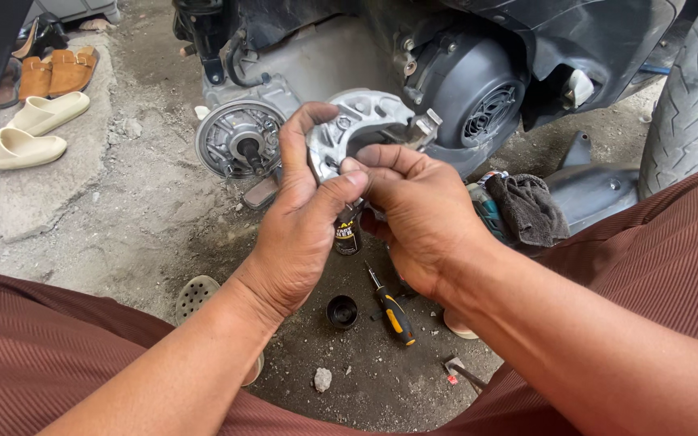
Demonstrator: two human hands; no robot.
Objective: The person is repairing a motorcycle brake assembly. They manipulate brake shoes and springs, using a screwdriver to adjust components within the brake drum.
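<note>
Now, grey metal plate [363,121] pinched between both hands' fingers [347,182], above ground

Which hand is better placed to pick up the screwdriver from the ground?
The right hand, probably. The screwdriver lies on the ground just below it, while the left hand grips the silver metal part more fully and could keep holding it.

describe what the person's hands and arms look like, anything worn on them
Both the left hand and the right hand are bare: no gloves, rings or watch show. The forearms are uncovered too, with no sleeves in view down to the frame edge.
</note>
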